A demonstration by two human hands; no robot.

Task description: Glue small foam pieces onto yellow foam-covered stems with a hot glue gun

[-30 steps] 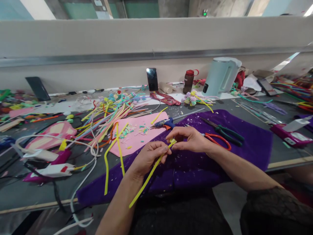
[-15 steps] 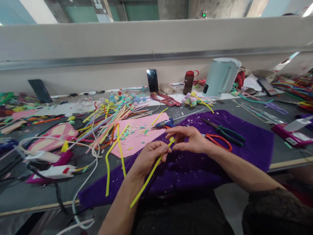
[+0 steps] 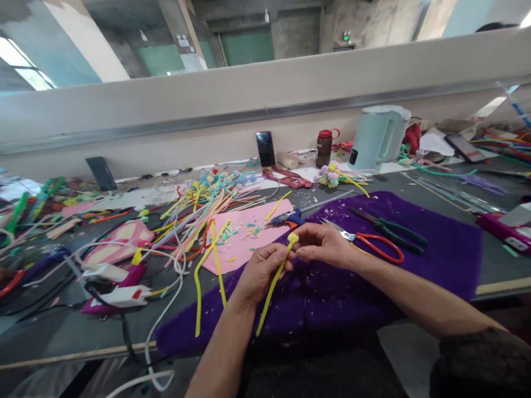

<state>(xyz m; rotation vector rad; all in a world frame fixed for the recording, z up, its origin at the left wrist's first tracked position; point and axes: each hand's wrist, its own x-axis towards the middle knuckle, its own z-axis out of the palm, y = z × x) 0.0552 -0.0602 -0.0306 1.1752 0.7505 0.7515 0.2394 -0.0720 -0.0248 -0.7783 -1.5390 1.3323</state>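
Note:
A yellow pipe cleaner [image 3: 270, 296] slants down from my left hand [image 3: 265, 271], pinched between thumb and fingers. At its top end sits a small pale-yellow knob [image 3: 292, 238]. Beside that knob, my right hand [image 3: 326, 243] has its fingers curled, the fingertips close against the pipe cleaner; their exact contact is partly hidden. A thin yellow strand shows just past the right hand. Red-handled scissors [image 3: 379, 246] and dark green-handled pliers [image 3: 398, 235] lie on the purple cloth [image 3: 452, 243] near the right wrist. A blue glue gun [image 3: 286, 217] rests behind my hands.
Cut bits lie on a pink sheet [image 3: 249, 249], with yellow pipe cleaners [image 3: 198, 298] at its left. Behind are a bundle of coloured pipe cleaners [image 3: 215, 207], a phone [image 3: 265, 148], a bottle [image 3: 324, 149] and a kettle [image 3: 377, 138]. White cables [image 3: 180, 271] run along the left.
The view has tilted and shifted, so the table things appear farther right. My right fingers have curled in closer around the knob; the left hand keeps its pinch on the pipe cleaner.

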